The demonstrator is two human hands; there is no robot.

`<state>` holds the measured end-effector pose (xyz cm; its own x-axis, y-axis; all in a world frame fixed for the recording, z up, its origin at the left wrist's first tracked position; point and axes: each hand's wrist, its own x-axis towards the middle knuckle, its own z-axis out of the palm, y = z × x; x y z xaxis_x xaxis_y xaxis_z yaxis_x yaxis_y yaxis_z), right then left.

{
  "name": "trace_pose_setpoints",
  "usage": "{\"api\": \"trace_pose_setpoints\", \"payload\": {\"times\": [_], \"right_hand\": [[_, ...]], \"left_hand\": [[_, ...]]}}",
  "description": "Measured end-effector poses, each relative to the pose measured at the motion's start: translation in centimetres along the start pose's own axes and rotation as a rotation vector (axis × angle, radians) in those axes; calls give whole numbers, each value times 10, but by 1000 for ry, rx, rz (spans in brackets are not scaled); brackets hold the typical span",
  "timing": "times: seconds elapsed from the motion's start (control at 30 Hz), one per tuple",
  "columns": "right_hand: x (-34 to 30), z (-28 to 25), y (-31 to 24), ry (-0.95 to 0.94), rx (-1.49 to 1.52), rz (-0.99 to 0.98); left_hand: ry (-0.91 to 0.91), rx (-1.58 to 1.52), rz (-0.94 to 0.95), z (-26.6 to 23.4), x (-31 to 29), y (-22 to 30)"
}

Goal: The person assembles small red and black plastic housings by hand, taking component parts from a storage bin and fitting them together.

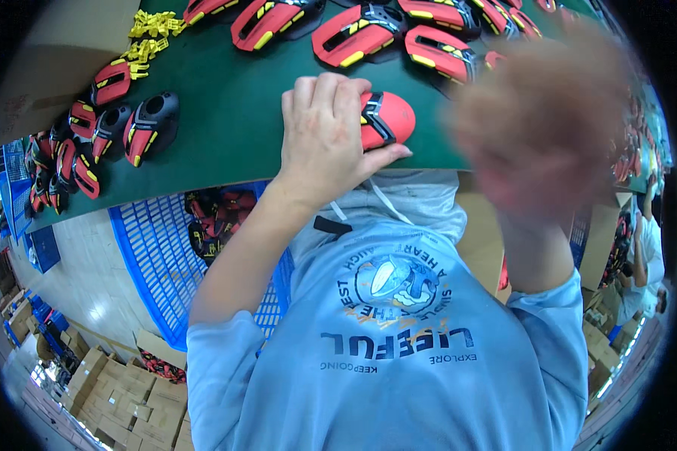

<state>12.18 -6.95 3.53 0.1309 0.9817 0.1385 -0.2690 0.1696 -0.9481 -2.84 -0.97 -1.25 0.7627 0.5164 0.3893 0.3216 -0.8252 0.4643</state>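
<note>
My left hand (322, 128) is closed around a red rounded plastic shell (397, 119) with black and yellow trim, pressing it down near the front edge of the green table (229, 105). The fingers cover the shell's left part, while the thumb lies along its near side. Up and to the right, apart from that shell, my right hand (538, 124) is smeared by motion. Its fingers cannot be made out, nor whether anything is in them. Several similar red and black shells (357, 36) lie across the far side of the table, the nearest just beyond my hands.
More red and dark grey shells (139, 135) sit at the table's left, near yellow plastic clips (154, 26) and a cardboard box (49, 68). Below the edge stands a blue basket (154, 259) holding shells. Cartons (128, 402) cover the floor behind; another person (649, 244) is at far right.
</note>
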Motion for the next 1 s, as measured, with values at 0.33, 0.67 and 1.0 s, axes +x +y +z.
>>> {"api": "trace_pose_setpoints", "payload": {"times": [0.33,0.67,1.0], "right_hand": [[-25,-54,-71,-176,440,-75],[-54,-44,20,179,-803,-370],[-46,-35,30,216,-775,-430]], "left_hand": [[33,7,72,-13,16,9],[-6,-71,242,-15,-10,-6],[-201,46,260,-18,11,-12]]}}
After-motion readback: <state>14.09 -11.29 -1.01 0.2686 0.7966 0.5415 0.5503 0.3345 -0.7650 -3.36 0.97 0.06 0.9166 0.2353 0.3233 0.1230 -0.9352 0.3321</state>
